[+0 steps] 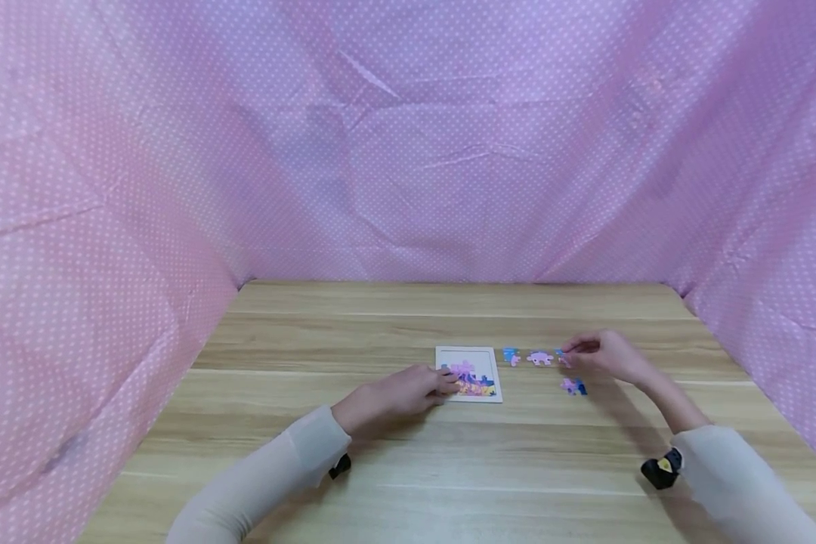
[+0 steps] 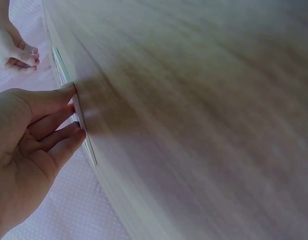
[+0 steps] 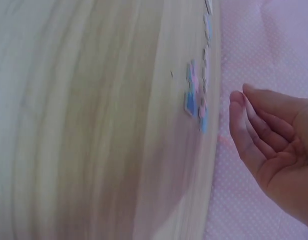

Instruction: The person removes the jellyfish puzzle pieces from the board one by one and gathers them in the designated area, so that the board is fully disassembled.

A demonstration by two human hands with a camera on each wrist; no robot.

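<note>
A white puzzle tray (image 1: 468,353) lies on the table, its lower part filled with pink, purple and yellow puzzle pieces (image 1: 474,387). My left hand (image 1: 415,389) rests at the tray's left side, fingertips over its edge and the pieces there. In the left wrist view the thumb and fingers touch the thin tray edge (image 2: 79,107). My right hand (image 1: 608,355) hovers by a blue and pink puzzle piece (image 1: 563,361), partly covered by its fingers. The right wrist view has the thumb and index fingertips close together, nothing visible between them, above the loose pieces (image 3: 202,120).
Right of the tray lie a blue and pink piece (image 1: 510,355) and a pink piece (image 1: 539,358) in a row. A pink and dark blue piece (image 1: 574,387) sits nearer. Pink dotted cloth (image 1: 408,189) hangs behind and beside the wooden table (image 1: 353,325).
</note>
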